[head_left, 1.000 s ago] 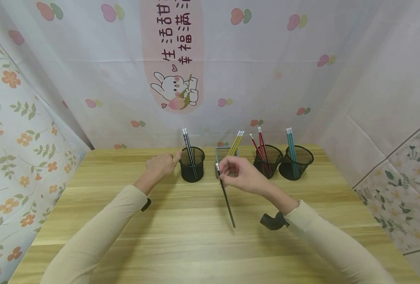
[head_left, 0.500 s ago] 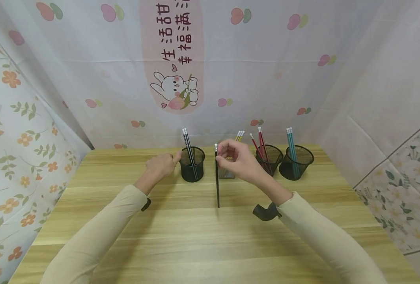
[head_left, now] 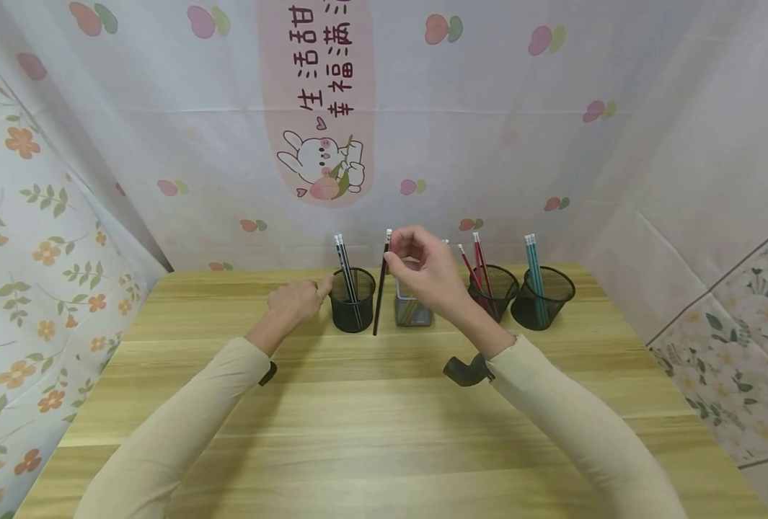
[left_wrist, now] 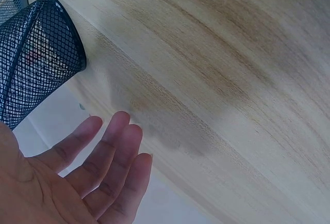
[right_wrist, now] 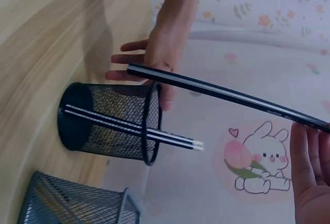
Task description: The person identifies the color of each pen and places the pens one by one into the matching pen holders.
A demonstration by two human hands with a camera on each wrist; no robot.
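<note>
My right hand (head_left: pixel 425 270) pinches a black pencil (head_left: pixel 380 295) near its white eraser end. In the head view the pencil hangs almost upright, just right of a round black mesh pencil cup (head_left: pixel 341 314). White lines run along its dark barrel (right_wrist: pixel 221 95) in the right wrist view. Two similar black pencils (right_wrist: pixel 175 139) stand inside that cup. At the cup's left side is my left hand (head_left: pixel 296 301), its thumb touching the rim. The left wrist view shows the other fingers (left_wrist: pixel 111 157) loosely extended beside the cup, holding nothing.
Right of the black cup stands a grey square mesh holder (head_left: pixel 413 317) with yellow pencils, partly behind my right hand. Farther right, one round black cup (head_left: pixel 500 306) holds red pencils and another (head_left: pixel 552 313) teal ones. A patterned curtain (head_left: pixel 487 144) hangs behind the wooden table (head_left: pixel 358 432).
My right hand has lifted the black pencil and carried it left and toward the back, from before the grey holder to beside the black cup. My left hand has stayed put.
</note>
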